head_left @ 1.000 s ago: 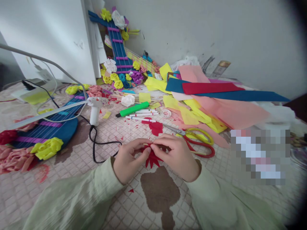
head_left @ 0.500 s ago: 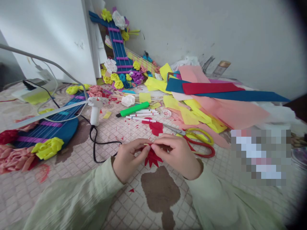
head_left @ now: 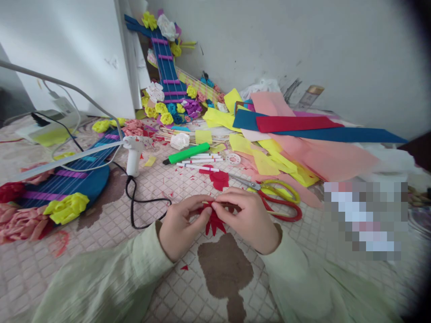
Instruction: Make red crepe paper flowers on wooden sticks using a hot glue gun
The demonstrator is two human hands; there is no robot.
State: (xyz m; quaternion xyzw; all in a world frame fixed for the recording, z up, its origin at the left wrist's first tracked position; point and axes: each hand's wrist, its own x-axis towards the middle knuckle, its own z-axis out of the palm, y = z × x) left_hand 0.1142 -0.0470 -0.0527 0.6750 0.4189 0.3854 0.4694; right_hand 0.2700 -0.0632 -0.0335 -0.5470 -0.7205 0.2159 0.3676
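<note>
A piece of red paper (head_left: pixel 215 223) with pointed, cut edges hangs between my fingertips. My left hand (head_left: pixel 183 224) pinches it from the left, thumb against index finger. My right hand (head_left: pixel 247 217) grips the same paper from the right with thumb and fingers. A small pale tip, perhaps of a thin stick, shows at the paper's top; the rest of it is hidden by my fingers. Just beyond my right hand lie scissors (head_left: pixel 281 211) with red and yellow handles. Red paper scraps (head_left: pixel 219 180) rest behind my hands.
A white glue gun (head_left: pixel 133 157) with a black cord stands left. Blue guitar-shaped pieces with paper flowers are at left (head_left: pixel 97 179) and back (head_left: pixel 168 72). A green marker (head_left: pixel 189 153), white pens (head_left: pixel 198 167) and a tape roll (head_left: pixel 233 159) lie mid-table. Coloured paper strips (head_left: pixel 323 152) pile up right.
The red paper has turned slightly between my fingers, and its points hang a little differently. Both hands stay nearly in place.
</note>
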